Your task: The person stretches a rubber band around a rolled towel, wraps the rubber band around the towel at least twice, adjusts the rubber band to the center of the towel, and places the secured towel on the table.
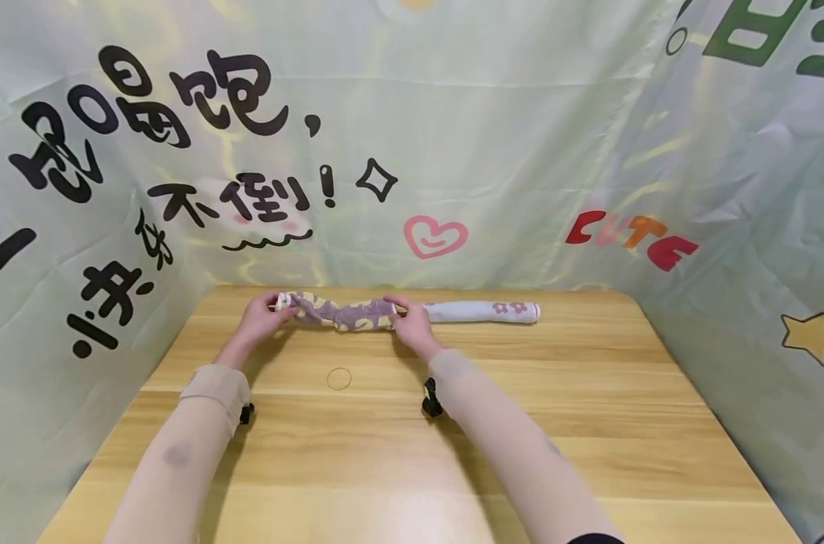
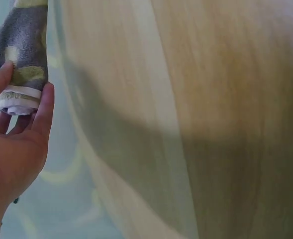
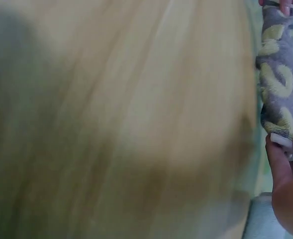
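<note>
A rolled towel, purple-grey with yellow patches and white edging, lies crosswise near the far edge of the table. My left hand grips its left end, thumb on one side and fingers on the other, as the left wrist view shows at the rolled white end. At the other end, my right hand pinches the towel's edge between thumb and fingers. Right of that hand lies a second rolled towel, pale with pink flowers; its left end is hidden behind the hand.
A thin ring like a rubber band lies on the wooden table, nearer than the towels. Printed cloth hangs around the back and sides of the table.
</note>
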Available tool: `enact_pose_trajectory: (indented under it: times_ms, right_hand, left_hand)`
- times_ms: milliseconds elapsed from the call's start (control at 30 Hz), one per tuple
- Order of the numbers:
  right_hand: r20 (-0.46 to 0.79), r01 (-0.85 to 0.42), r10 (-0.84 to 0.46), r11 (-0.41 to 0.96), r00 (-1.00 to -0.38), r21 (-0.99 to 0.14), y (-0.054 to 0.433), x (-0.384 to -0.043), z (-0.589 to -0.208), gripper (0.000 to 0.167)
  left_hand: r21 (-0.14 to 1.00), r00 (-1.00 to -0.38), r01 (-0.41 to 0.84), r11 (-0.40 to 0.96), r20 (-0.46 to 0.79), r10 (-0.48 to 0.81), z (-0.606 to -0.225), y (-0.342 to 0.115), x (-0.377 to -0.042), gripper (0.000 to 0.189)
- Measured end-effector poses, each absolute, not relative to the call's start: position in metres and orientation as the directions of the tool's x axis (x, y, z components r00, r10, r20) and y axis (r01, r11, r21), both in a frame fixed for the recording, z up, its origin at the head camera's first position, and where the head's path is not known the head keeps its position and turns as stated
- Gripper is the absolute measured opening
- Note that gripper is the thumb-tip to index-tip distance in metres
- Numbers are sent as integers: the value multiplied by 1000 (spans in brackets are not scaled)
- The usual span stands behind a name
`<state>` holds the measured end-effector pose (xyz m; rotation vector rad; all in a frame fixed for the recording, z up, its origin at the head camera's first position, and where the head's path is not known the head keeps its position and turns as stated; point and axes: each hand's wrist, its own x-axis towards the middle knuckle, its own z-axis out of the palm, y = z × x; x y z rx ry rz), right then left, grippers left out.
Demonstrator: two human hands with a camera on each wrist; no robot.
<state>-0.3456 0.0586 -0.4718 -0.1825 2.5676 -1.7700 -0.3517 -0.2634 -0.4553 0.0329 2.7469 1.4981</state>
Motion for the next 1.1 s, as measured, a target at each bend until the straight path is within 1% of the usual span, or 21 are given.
enact_pose_trajectory:
  times_ms: [67, 200, 333, 500, 633, 800, 933, 1100]
  right_hand:
    - [40, -91, -135, 398, -990, -913, 56, -349, -476, 46]
    - [62, -146, -187, 477, -980, -867, 55, -350, -482, 45]
    - [88, -193, -222, 509, -971, -839, 55, -349, -481, 45]
    - [104, -218, -234, 542, -967, -811, 55, -348, -478, 47]
    - [95, -218, -245, 547, -965, -808, 58, -347, -472, 49]
    - [82, -206, -256, 507, -963, -837, 69, -340, -459, 54]
    - [106, -223, -260, 476, -960, -851, 83, -335, -449, 55]
    - [156, -264, -259, 462, -953, -846, 101, -324, -441, 50]
  left_hand:
    - [830, -1000, -1, 558, -17, 23, -458, -266, -354, 47]
    - [804, -999, -17, 594, -41, 27, -464, -269, -354, 47]
    - [773, -999, -15, 634, -30, 13, -467, -270, -354, 46]
    - [787, -999, -33, 616, -51, 12, -469, -271, -356, 43]
    - [798, -997, -51, 600, -79, 20, -466, -271, -356, 48]
    - [809, -996, -66, 584, -91, 14, -462, -269, -351, 65]
    - [827, -998, -50, 560, -60, 0, -457, -267, -347, 73]
    - [828, -999, -28, 559, -11, -33, -450, -262, -338, 73]
